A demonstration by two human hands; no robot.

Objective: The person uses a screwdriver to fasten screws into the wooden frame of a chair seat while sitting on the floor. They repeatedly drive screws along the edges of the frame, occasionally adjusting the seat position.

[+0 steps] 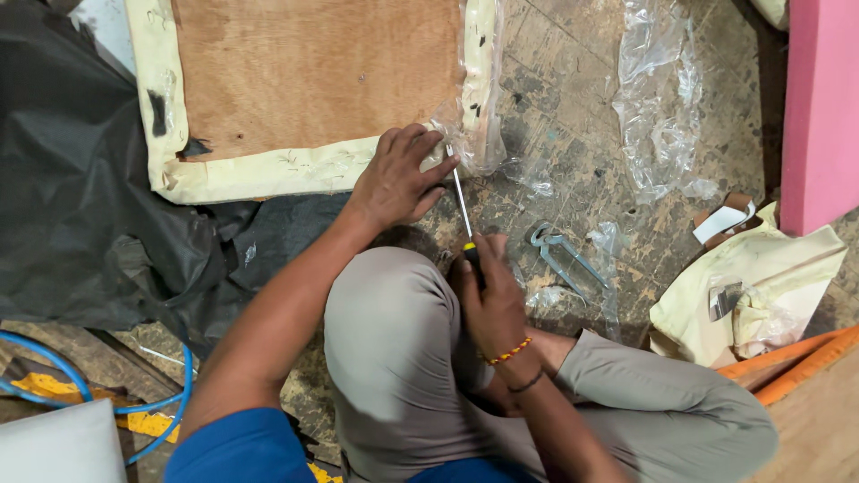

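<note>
A wooden seat board (313, 72) lies upside down on the floor, its cream upholstery (268, 174) stapled round the edge. My left hand (398, 174) presses flat on the board's near right corner, on the cream cover. My right hand (488, 295) grips the dark handle of a screwdriver (463, 210). Its thin shaft points up to the corner, with the tip beside my left fingers. Clear plastic film (474, 125) hangs off that corner. I sit cross-legged in grey trousers just below the board.
Metal pincers (564, 255) lie on the floor right of my knee. Crumpled clear plastic (662, 116) and cream fabric scraps (761, 286) lie to the right, below a pink foam block (819, 107). Black cloth (80, 179) covers the left; a blue hose (98, 394) curls at bottom left.
</note>
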